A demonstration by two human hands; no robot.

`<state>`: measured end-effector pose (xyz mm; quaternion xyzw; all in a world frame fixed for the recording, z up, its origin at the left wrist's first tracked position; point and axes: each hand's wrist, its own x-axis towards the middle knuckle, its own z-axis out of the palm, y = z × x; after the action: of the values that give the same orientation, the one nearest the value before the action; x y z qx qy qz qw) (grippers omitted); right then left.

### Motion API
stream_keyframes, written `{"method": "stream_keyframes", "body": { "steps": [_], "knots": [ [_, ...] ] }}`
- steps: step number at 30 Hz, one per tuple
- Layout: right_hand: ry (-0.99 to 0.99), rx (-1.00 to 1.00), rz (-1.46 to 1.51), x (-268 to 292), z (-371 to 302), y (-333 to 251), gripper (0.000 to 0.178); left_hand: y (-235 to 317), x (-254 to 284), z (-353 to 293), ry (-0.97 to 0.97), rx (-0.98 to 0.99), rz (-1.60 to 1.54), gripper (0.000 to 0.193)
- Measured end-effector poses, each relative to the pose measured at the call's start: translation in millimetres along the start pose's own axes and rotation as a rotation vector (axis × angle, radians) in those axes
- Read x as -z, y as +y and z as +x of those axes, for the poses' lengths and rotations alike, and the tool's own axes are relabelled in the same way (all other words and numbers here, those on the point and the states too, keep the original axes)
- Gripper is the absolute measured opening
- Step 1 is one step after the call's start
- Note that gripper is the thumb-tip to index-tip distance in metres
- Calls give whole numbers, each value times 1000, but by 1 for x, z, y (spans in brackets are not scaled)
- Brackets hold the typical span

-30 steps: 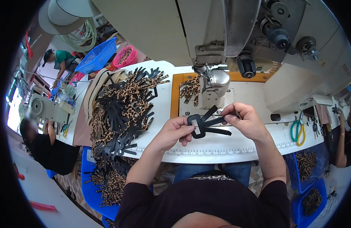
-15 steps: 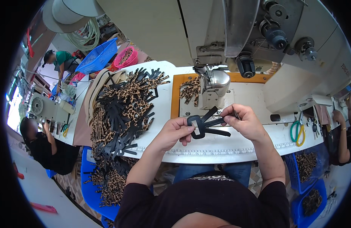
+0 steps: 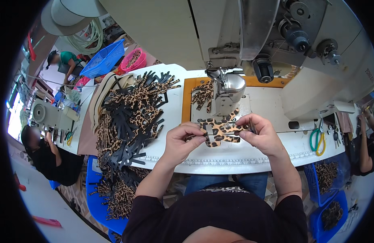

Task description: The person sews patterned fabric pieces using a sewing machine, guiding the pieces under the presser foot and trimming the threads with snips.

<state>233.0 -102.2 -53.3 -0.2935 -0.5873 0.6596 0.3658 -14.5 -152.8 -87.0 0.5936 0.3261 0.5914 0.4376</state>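
A leopard-print strap piece (image 3: 223, 130) with a square opening at its left end and several strips at its right is stretched between my hands, just in front of the sewing machine's foot. My left hand (image 3: 183, 141) pinches the end by the opening between thumb and fingers. On the other side my right hand (image 3: 260, 133) grips the strip ends. A thin dark object sticks up by the right fingers, too small to make out. Behind the piece stands the sewing machine's metal arm end (image 3: 230, 91), with a small bunch of leopard-print strips (image 3: 203, 95) lying beside it.
A large heap of black and leopard-print strips (image 3: 130, 109) covers the table's left part and hangs down towards a blue bin (image 3: 94, 194). Scissors (image 3: 317, 139) with green and yellow handles lie at right. Blue baskets (image 3: 314, 190) stand below. Co-workers sit or bend further off.
The strap piece has been turned over: its black side faced up before, its leopard-print side faces up now. Both hands still hold it at nearly the same place.
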Motion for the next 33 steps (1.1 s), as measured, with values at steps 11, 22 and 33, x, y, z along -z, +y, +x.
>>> {"method": "stream_keyframes", "body": {
  "steps": [11,22,33],
  "knots": [
    [-3,63,-3,3,-5,5,18,2,-9,0,101,130,15,40],
    [-2,316,-581,-1,-2,-13,18,7,-7,7,34,163,17,38],
    [81,507,-990,-29,9,-92,27,62,-14,59,-35,191,-86,31]
  ]
}}
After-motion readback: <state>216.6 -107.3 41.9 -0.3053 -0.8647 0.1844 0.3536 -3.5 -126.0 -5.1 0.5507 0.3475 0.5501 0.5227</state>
